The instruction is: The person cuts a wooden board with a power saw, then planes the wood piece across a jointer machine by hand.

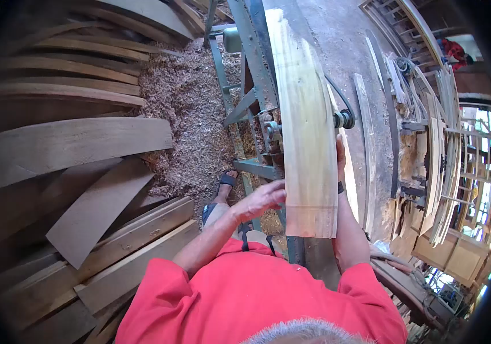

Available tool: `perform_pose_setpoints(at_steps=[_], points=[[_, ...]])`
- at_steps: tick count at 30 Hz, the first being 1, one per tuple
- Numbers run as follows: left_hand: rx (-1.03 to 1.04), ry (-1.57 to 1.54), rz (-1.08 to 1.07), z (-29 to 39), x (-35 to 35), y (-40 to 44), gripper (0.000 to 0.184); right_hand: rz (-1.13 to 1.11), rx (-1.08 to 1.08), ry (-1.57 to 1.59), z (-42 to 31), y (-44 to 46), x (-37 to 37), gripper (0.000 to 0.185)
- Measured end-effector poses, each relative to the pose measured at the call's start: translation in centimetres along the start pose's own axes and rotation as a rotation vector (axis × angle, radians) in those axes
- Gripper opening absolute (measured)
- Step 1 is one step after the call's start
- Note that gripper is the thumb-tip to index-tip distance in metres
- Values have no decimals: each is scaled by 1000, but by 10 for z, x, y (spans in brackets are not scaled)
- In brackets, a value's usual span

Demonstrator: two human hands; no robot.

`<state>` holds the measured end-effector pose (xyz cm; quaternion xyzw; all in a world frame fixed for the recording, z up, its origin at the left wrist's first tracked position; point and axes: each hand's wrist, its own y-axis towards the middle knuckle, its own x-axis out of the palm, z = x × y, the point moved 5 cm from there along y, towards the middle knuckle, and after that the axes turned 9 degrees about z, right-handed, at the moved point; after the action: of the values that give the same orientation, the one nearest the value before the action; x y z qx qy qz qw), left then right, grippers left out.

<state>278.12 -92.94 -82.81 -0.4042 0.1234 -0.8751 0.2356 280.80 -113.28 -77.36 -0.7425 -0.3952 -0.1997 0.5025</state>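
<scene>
A long, pale wooden board stretches away from my body over a green metal machine stand. At the board's left edge, near its close end, is my left hand, with its fingertips partly hidden at or under the wood. My right hand holds the opposite edge farther up, mostly hidden by the board. A thin dark line crosses the board near its close end. Beside the right hand, a dark pulley sticks out from the machine.
Wood shavings cover the floor on the left. Stacked planks fill the left side. Long strips lie on the floor at right, near leaning timber frames. A person in red is far off at upper right.
</scene>
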Motion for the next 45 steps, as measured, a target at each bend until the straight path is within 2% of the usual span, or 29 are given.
perform_pose_setpoints(at_steps=[1,3,6,7,9,10,11,13,14,15,17,18,21,24,26,28,29,31,32,33,35,36,37,39,41,43,45], points=[[-8,-4,-19,3,11,-5,79,-2,-8,8,0,-3,-3,44],[-89,162,-38,6,25,-14,88,-5,-51,-8,4,-2,-20,50],[-185,94,-89,-18,29,-11,85,64,-137,-100,-8,14,-81,54],[-193,97,-89,-21,31,-10,85,68,-137,-92,-8,4,-69,54],[-14,50,-124,-16,37,-6,86,30,70,-209,-6,-33,-15,52],[-65,-40,-60,-14,40,-8,90,134,57,-342,-7,-41,-13,53],[-61,-32,-55,-22,41,-3,90,124,57,-337,-7,-46,-8,53],[55,-183,55,-36,39,7,92,115,-82,-569,-8,-57,2,56],[6,-155,117,-38,42,6,94,148,-138,-672,-9,-65,10,61],[1,-142,119,-35,46,8,94,145,-141,-658,-5,-68,10,61],[118,-285,22,-24,55,11,82,130,-189,-640,1,-75,10,62],[100,-282,93,-27,55,12,74,119,-163,-622,4,-81,10,62],[99,-245,177,-26,73,1,65,61,-189,-589,12,-84,-2,61],[-19,-219,150,-48,73,1,76,68,-194,-637,14,-84,-16,57],[-47,-286,190,-72,73,4,73,84,-208,-637,16,-91,-21,56],[81,-21,330,-92,60,9,60,84,-275,-708,12,-101,-16,54],[78,-14,324,-98,61,10,60,88,-282,-702,7,-103,-19,54],[398,564,330,-97,67,-3,45,58,-215,-688,5,-110,-31,54],[378,562,328,-105,71,-10,45,43,-161,-707,-4,-117,-33,55],[473,708,304,-105,79,-10,40,86,-40,-631,-12,-125,-37,51],[686,990,242,-97,100,-3,33,143,7,-620,-35,-132,-50,44],[713,984,220,-96,106,2,37,143,44,-609,-44,-137,-53,40],[716,975,213,-95,109,10,37,170,-23,-612,-53,-139,-56,42],[877,1241,196,-87,119,24,45,144,21,-580,-58,-133,-68,43],[873,1235,162,-79,122,42,50,164,75,-605,-54,-138,-67,45],[888,1408,300,-71,123,56,50,186,95,-577,-45,-142,-62,48],[919,1475,309,-74,113,76,50,157,62,-551,-38,-142,-62,48]])
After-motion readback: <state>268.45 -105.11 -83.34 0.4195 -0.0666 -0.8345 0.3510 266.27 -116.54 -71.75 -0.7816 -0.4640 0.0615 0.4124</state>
